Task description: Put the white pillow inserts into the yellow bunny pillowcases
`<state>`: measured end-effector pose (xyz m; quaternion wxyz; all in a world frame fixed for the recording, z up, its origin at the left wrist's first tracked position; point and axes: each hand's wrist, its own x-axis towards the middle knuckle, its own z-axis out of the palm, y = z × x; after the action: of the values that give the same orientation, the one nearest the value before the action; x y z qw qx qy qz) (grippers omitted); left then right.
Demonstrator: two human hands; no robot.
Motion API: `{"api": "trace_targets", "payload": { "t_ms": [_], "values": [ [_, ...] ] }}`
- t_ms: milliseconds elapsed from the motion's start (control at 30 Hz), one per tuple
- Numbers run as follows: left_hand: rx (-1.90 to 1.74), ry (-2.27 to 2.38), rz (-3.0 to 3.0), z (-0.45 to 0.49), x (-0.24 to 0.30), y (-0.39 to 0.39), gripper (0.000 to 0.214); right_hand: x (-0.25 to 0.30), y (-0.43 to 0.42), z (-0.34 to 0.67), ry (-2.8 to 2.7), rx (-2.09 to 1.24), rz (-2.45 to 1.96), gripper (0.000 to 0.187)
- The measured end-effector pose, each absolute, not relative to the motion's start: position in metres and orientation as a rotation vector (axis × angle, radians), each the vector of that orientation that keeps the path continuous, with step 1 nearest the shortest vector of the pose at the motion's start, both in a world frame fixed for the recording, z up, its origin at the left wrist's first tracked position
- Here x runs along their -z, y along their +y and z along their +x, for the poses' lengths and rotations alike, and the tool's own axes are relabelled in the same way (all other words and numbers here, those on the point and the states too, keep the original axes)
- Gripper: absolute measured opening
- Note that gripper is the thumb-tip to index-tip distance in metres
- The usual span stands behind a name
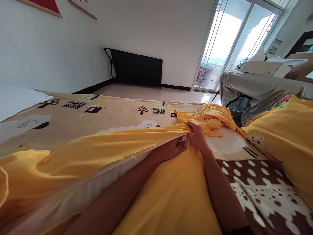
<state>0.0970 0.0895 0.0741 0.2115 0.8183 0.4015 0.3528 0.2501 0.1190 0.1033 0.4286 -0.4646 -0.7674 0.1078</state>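
- Yellow pillowcase (pixel 102 147) is the container here. It lies across a patterned blanket (pixel 117 112) on the bed, and a white pillow (pixel 80 192) sits inside it. You only see the pillow as a pale strip along the open edge, the rest is covered by cloth.
- Right hand (pixel 197 135) is closed on the upper edge of the pillowcase right at the far corner, pinching the fabric between thumb and fingers.
- Left hand (pixel 174 147) is just beside the right one, touching it or nearly so, and tucked under that same lifted edge at the mouth of the case. Its fingertips are buried in the cloth and pillow, so I can't tell whether it's gripping anything or just pressed in.
- Just past the grip there's a crumpled yellow cloth (pixel 210 122) lying on the blanket. Can't tell if it's part of the same case or a separate piece.
- Off to the right of the hands there's a second pillow (pixel 283 137) in a yellow case with a cat face printed on it, cut off by the picture edge.
- Beyond that, something draped in a grey cover (pixel 259 89), boxes on top, hard to say what's underneath.
- Both forearms run out of the bottom of the shot, and the near end of the pillowcase is cut off too.
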Motion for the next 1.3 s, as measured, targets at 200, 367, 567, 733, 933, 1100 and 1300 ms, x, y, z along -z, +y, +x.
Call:
{"api": "trace_targets", "payload": {
  "t_ms": [200, 367, 567, 733, 933, 1100, 1300],
  "values": [
    [-1.173, 1.122, 2.298, 0.096, -0.065, 0.082, 0.042, -0.103, 0.118, 0.25, -1.944, -0.268, -1.134, 0.03],
    [-1.329, 1.128, 2.368, 0.095, -0.062, 0.079, 0.041, -0.107, 0.115, 0.248, -1.962, -0.316, -1.101, 0.029],
    [-1.301, 1.14, 2.355, 0.096, -0.064, 0.081, 0.041, -0.111, 0.112, 0.246, -1.929, -0.393, -1.122, 0.028],
    [-1.225, 1.167, 2.342, 0.098, -0.066, 0.084, 0.041, -0.116, 0.109, 0.245, -1.941, -0.373, -1.153, 0.024],
    [-1.211, 1.165, 2.319, 0.098, -0.066, 0.086, 0.042, -0.118, 0.107, 0.245, -1.977, -0.394, -1.146, 0.026],
    [-1.271, 1.23, 2.187, 0.099, -0.063, 0.086, 0.044, -0.118, 0.107, 0.245, -1.994, -0.378, -1.142, 0.029],
    [-1.282, 1.398, 1.91, 0.1, -0.068, 0.093, 0.043, -0.116, 0.11, 0.245, -1.984, -0.435, -1.105, 0.03]
  ]
}}
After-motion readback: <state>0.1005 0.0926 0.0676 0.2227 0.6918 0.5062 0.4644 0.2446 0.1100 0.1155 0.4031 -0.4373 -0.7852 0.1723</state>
